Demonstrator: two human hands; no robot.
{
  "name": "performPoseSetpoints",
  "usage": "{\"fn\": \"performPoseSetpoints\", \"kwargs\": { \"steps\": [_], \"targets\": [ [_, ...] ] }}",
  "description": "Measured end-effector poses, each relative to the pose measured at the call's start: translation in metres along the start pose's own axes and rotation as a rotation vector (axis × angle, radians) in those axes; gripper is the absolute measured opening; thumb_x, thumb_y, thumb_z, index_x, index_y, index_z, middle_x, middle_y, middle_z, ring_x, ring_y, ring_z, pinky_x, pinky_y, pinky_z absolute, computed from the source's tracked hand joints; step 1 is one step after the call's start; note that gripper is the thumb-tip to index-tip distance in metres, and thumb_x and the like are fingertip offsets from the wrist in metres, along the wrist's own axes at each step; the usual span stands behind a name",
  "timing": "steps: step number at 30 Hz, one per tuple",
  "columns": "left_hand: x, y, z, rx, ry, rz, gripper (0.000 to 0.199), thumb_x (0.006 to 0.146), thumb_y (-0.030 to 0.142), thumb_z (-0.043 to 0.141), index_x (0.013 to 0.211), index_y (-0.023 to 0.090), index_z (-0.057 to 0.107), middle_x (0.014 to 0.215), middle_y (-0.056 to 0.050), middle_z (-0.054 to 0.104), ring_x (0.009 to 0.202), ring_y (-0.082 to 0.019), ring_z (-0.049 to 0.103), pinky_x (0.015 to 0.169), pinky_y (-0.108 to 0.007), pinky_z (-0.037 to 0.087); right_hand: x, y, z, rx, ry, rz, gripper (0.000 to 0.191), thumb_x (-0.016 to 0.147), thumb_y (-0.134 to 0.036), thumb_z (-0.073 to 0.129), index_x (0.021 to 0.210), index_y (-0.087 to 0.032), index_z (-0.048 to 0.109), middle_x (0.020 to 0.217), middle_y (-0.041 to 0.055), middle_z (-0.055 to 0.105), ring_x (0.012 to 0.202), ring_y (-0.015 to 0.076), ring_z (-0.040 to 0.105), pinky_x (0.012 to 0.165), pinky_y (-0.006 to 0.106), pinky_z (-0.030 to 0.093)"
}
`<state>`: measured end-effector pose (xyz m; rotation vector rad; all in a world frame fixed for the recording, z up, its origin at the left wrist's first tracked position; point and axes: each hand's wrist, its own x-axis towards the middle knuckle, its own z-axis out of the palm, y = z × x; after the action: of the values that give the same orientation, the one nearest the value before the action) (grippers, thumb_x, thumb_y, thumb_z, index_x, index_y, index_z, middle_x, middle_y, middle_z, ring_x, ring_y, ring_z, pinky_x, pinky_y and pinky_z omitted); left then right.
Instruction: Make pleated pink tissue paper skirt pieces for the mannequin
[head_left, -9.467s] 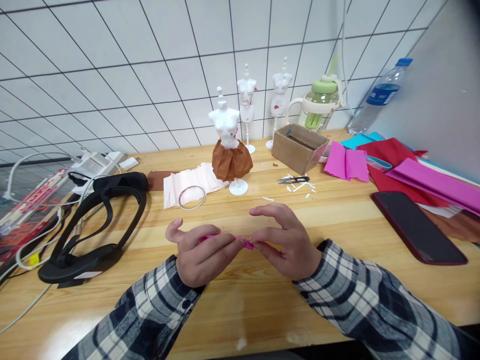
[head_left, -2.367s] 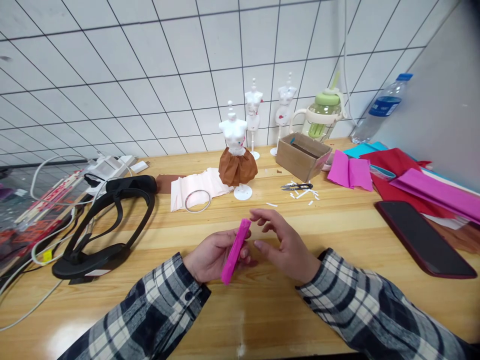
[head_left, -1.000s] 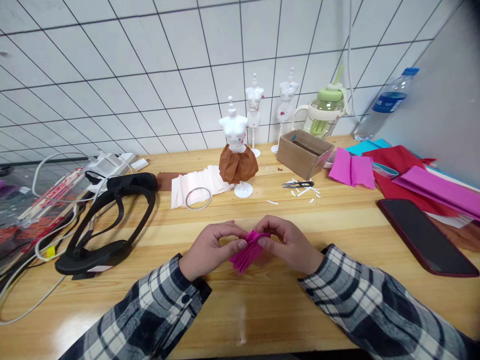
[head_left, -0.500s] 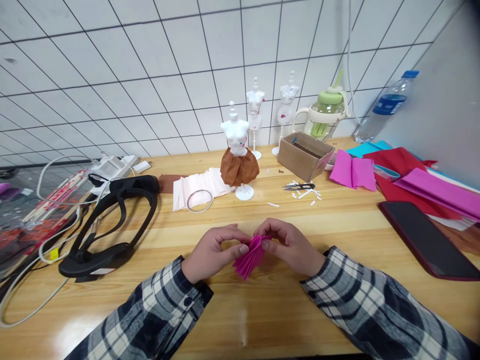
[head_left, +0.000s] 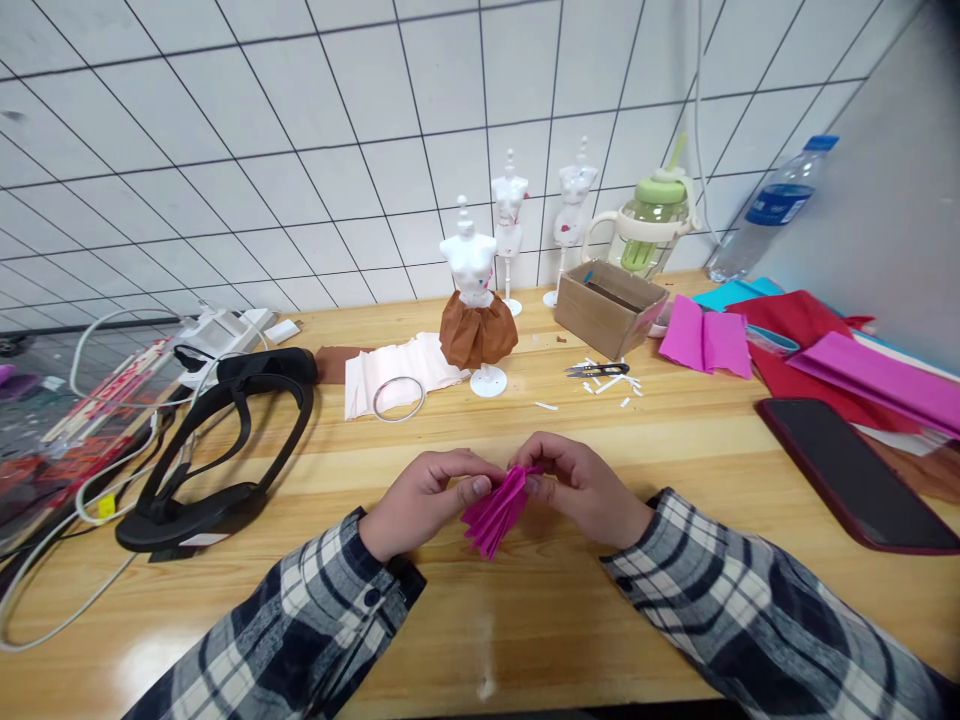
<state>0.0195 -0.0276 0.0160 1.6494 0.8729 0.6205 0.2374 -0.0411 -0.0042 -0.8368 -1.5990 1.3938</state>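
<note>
Between my hands hangs a piece of magenta crepe paper [head_left: 496, 512], gathered in pleats at the top and fanning out below. My left hand [head_left: 429, 495] pinches its upper left edge between thumb and fingers. On the other side my right hand [head_left: 581, 488] grips the gathered top edge the same way. Beyond them stands a small white dress form [head_left: 469, 255] wearing a puffy brown paper skirt [head_left: 478, 332]. Pale pink pleated paper [head_left: 367, 380] lies to its left, with a thin metal ring [head_left: 399, 417] on it.
At right are thread snips [head_left: 598, 371] among white scraps, a cardboard box [head_left: 607, 315], magenta paper [head_left: 705, 340], red paper [head_left: 795, 320] and a phone [head_left: 855, 475]. Behind stand two more dress forms [head_left: 509, 205], a green-lidded jug [head_left: 651, 225] and a bottle [head_left: 776, 208]. A black headset [head_left: 217, 450] and cables occupy the left.
The pleats of the magenta paper have spread slightly and tilted a little to the left. Both hands keep their hold in nearly the same place.
</note>
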Motion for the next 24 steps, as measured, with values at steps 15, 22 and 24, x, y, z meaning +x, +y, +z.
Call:
{"fn": "performPoseSetpoints", "kwargs": {
  "steps": [15,22,24],
  "targets": [
    [-0.0031,-0.0027,0.0031,0.171,0.092,0.047,0.027,0.09,0.036,0.057,0.1,0.017,0.074,0.09,-0.007,0.074,0.086,-0.02,0.067,0.091,-0.036,0.048,0.001,0.0025,0.0004,-0.009,0.017,0.006,0.011,0.086,-0.027,0.062,0.087,-0.017,0.059,0.081,0.0016,0.061,0.076,0.015,0.056,0.071,0.03,0.045],
    [-0.0051,-0.0017,0.0066,0.251,0.183,0.1,0.023,0.09,0.037,0.059,0.093,0.021,0.074,0.087,-0.003,0.075,0.084,-0.018,0.067,0.104,-0.04,0.042,0.0019,0.0005,0.003,-0.023,0.035,0.003,0.015,0.087,-0.033,0.062,0.086,-0.018,0.058,0.082,0.0021,0.063,0.077,0.0153,0.058,0.074,0.031,0.047],
    [-0.0047,-0.0015,0.0068,0.26,0.18,0.115,0.02,0.089,0.035,0.06,0.091,0.021,0.074,0.086,-0.003,0.076,0.083,-0.018,0.067,0.107,-0.041,0.039,0.0016,0.0009,0.0032,-0.023,0.037,0.002,0.017,0.087,-0.035,0.062,0.087,-0.018,0.058,0.082,0.0022,0.063,0.077,0.0156,0.058,0.074,0.031,0.047]
  ]
}}
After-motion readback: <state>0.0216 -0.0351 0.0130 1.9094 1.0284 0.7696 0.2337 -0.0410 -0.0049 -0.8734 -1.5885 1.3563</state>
